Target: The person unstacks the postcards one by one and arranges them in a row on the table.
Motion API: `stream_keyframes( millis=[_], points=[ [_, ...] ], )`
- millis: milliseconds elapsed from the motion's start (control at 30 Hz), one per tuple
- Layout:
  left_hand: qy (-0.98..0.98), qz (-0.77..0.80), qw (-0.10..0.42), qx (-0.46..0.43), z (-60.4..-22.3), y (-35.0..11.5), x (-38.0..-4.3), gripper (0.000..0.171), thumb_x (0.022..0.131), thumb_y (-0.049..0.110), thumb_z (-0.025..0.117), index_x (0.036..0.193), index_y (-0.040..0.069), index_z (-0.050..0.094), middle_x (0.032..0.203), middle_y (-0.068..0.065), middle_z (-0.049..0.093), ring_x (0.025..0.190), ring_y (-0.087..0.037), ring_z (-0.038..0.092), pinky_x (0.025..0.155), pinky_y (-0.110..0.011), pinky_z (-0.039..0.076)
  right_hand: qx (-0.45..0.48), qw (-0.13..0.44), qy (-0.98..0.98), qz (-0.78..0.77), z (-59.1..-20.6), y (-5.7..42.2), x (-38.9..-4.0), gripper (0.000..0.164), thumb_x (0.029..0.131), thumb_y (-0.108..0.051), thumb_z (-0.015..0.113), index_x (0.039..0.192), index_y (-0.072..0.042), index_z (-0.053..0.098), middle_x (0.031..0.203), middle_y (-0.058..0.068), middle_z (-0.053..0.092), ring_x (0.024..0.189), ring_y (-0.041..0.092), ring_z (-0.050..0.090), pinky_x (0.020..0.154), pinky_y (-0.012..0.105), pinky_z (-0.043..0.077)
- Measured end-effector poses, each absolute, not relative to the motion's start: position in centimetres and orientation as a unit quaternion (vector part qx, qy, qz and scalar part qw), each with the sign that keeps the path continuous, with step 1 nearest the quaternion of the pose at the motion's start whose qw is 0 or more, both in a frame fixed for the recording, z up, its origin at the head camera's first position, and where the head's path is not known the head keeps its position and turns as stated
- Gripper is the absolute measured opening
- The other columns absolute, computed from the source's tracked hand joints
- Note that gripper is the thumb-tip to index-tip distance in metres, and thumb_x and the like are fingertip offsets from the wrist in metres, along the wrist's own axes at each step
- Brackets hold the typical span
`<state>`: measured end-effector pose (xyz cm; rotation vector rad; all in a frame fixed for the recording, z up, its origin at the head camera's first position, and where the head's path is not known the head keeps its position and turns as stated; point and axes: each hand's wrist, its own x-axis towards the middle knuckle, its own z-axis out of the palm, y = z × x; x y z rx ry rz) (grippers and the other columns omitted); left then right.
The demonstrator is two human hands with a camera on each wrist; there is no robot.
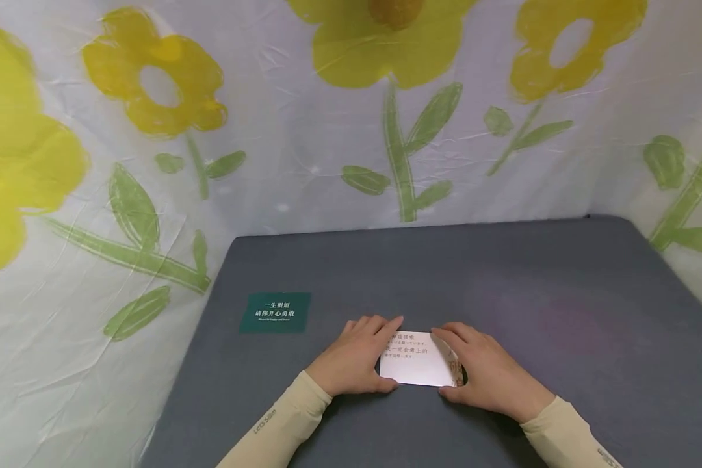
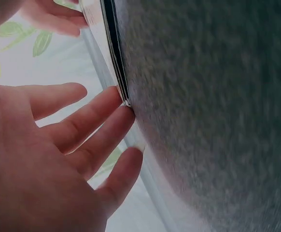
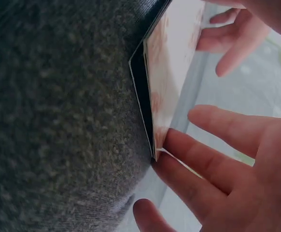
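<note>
A small stack of printed cards (image 1: 416, 370) lies between my two hands on the dark grey table. Its top card is white with lines of characters and a brown print at the right end. My left hand (image 1: 357, 357) is at the left short side, thumb by the near corner and index finger by the far corner. In the left wrist view, fairly straight fingertips (image 2: 123, 113) touch the stack's edge. My right hand (image 1: 491, 370) mirrors this at the right end. In the right wrist view, a dark card (image 3: 141, 92) sits slightly askew beneath the paler ones.
A dark green card (image 1: 275, 312) with white lettering lies flat to the left, near the table's left edge. Behind the grey table (image 1: 421, 273) hangs a white cloth (image 1: 281, 175) painted with yellow flowers, and it also runs down both sides.
</note>
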<state>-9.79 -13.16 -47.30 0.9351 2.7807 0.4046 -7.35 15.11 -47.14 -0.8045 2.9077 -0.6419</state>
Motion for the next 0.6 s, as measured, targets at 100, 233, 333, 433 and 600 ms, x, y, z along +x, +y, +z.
stream_keyframes(
  millis=[100, 233, 333, 433, 600],
  points=[
    [0.934, 0.132, 0.092, 0.320, -47.10, -13.20, -9.83, 0.104, 0.086, 0.052, 0.086, 0.171, 0.019, 0.035, 0.144, 0.002, 0.056, 0.130, -0.016, 0.051, 0.116, -0.042, 0.045, -0.260, 0.015, 0.943, -0.206, -47.13, 14.97, -7.47, 0.089, 0.074, -0.037, 0.097, 0.151, -0.012, 0.060, 0.144, 0.005, 0.064, 0.121, 0.030, 0.068, 0.100, 0.059, 0.056],
    [0.935, 0.130, 0.096, 0.317, -47.02, -13.01, -9.81, 0.104, 0.086, 0.051, 0.086, 0.170, 0.020, 0.036, 0.143, 0.001, 0.055, 0.126, -0.015, 0.050, 0.112, -0.039, 0.046, -0.264, 0.009, 0.943, -0.202, -47.16, 15.06, -7.69, 0.088, 0.074, -0.039, 0.097, 0.150, -0.014, 0.061, 0.142, 0.003, 0.064, 0.120, 0.028, 0.068, 0.099, 0.059, 0.056],
    [0.935, 0.126, 0.096, 0.316, -46.92, -12.99, -9.81, 0.103, 0.086, 0.052, 0.086, 0.170, 0.019, 0.036, 0.142, 0.001, 0.055, 0.125, -0.015, 0.050, 0.111, -0.038, 0.046, -0.270, 0.002, 0.941, -0.204, -47.30, 15.06, -7.74, 0.087, 0.074, -0.039, 0.098, 0.149, -0.014, 0.061, 0.140, 0.002, 0.065, 0.117, 0.026, 0.069, 0.096, 0.056, 0.057],
    [0.934, 0.123, 0.099, 0.321, -46.88, -12.96, -9.76, 0.103, 0.086, 0.052, 0.086, 0.170, 0.019, 0.037, 0.141, 0.001, 0.055, 0.125, -0.014, 0.050, 0.112, -0.038, 0.046, -0.273, -0.004, 0.939, -0.208, -47.46, 15.14, -7.59, 0.085, 0.073, -0.036, 0.098, 0.147, -0.013, 0.063, 0.137, 0.001, 0.065, 0.112, 0.023, 0.068, 0.093, 0.051, 0.058],
    [0.932, 0.121, 0.102, 0.327, -46.92, -12.86, -9.65, 0.102, 0.086, 0.052, 0.086, 0.169, 0.018, 0.039, 0.139, 0.001, 0.054, 0.121, -0.014, 0.050, 0.109, -0.036, 0.047, -0.279, -0.004, 0.937, -0.211, -47.52, 15.27, -7.46, 0.084, 0.073, -0.036, 0.098, 0.146, -0.014, 0.063, 0.135, 0.000, 0.064, 0.108, 0.021, 0.068, 0.089, 0.047, 0.059]
  ],
)
